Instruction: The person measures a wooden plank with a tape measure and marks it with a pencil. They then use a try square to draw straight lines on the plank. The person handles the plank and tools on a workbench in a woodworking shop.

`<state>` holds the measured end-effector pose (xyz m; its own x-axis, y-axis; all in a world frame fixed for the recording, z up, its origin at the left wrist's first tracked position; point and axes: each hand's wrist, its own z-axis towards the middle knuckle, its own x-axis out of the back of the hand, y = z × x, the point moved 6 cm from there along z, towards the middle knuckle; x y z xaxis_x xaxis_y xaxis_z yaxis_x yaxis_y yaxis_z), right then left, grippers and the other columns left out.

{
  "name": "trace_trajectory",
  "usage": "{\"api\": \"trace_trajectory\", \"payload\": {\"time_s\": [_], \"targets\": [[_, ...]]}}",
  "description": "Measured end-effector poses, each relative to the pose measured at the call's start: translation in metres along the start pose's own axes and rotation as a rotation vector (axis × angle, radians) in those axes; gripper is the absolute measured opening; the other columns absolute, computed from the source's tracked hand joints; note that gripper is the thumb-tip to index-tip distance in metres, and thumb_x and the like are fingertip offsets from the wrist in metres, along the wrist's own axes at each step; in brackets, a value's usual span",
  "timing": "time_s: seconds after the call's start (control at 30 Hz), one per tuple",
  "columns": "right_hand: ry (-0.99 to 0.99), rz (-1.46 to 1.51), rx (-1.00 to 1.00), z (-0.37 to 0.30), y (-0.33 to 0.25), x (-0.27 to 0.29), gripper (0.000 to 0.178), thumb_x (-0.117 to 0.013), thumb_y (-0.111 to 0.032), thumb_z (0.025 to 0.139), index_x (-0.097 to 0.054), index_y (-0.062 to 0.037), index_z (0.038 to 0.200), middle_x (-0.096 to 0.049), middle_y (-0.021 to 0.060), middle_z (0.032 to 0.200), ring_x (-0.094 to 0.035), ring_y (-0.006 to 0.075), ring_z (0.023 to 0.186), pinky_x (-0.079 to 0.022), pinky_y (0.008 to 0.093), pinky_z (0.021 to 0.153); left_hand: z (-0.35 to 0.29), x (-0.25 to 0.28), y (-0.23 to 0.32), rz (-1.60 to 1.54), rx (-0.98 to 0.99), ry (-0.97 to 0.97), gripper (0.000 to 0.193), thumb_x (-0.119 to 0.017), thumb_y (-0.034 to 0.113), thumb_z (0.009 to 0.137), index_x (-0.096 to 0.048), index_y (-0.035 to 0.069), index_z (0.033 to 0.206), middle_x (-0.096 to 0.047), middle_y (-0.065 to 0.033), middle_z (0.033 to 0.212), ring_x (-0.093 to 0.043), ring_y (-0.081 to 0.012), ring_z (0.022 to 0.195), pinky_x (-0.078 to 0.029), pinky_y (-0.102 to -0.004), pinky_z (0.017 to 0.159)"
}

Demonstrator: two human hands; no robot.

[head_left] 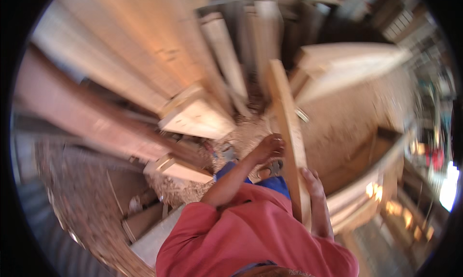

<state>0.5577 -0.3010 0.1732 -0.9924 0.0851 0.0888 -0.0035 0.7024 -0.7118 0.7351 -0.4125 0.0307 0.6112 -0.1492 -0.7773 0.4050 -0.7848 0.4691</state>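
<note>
A long, pale wooden plank (290, 127) stands on a slant in front of my body, its far end pointing away and its near end close to my red shirt. With fingers curled, my left hand (270, 148) holds its left side around the middle. Lower down, on the opposite side, my right hand (314, 183) grips the plank with the thumb along its face. The undersides of both grips are hidden by the wood.
Stacked large timbers (195, 115) fill the left, with a reddish beam (91, 117) beside them. Ahead to the right lies a pale timber piece (352, 67). A wooden bench or box (357, 197) stands close on the right. Wood shavings (178, 192) cover the floor near my feet.
</note>
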Motion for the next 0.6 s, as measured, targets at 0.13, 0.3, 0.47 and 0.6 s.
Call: {"api": "trace_trajectory", "payload": {"time_s": [0.13,0.3,0.47,0.6], "targets": [[0.066,0.228,0.118,-0.027,0.022,0.052,0.065,-0.076,-0.044,0.103,-0.067,0.002,0.148,-0.077,0.0101,0.119,-0.071,0.0167,0.099,-0.057,0.0334,0.086,0.025,0.019,-0.07,0.22,0.186,-0.042,0.057,-0.075,0.041,0.105,-0.056,0.009,0.148,-0.065,-0.0094,0.123,-0.066,-0.02,0.097,-0.06,-0.0394,0.092],[0.369,0.368,0.362,-0.068,0.057,0.165,0.078,-0.08,-0.043,0.102,-0.056,0.0031,0.16,-0.07,0.0138,0.141,-0.064,0.0199,0.127,-0.053,0.0355,0.106,0.029,0.095,-0.123,0.911,0.416,0.141,0.046,-0.077,0.031,0.103,-0.066,0.003,0.137,-0.073,-0.0066,0.105,-0.068,-0.0127,0.08,-0.057,-0.0289,0.069],[0.912,0.148,0.032,-0.119,0.155,0.289,0.091,-0.08,-0.046,0.101,-0.044,0.0058,0.165,-0.063,0.032,0.152,-0.065,0.036,0.139,-0.055,0.0489,0.115,0.026,0.137,-0.148,1.376,0.625,0.243,0.038,-0.077,0.028,0.103,-0.067,0.002,0.13,-0.075,-0.0079,0.098,-0.067,-0.0131,0.076,-0.054,-0.0292,0.062],[1.164,-0.04,-0.312,-0.139,0.242,0.364,0.109,-0.078,-0.062,0.093,-0.038,0.0074,0.167,-0.057,0.036,0.154,-0.059,0.0437,0.144,-0.05,0.0528,0.121,0.045,0.11,-0.169,1.249,0.671,0.43,0.033,-0.073,0.028,0.106,-0.067,0.005,0.13,-0.075,-0.0078,0.103,-0.067,-0.0137,0.074,-0.054,-0.0281,0.058]]}}
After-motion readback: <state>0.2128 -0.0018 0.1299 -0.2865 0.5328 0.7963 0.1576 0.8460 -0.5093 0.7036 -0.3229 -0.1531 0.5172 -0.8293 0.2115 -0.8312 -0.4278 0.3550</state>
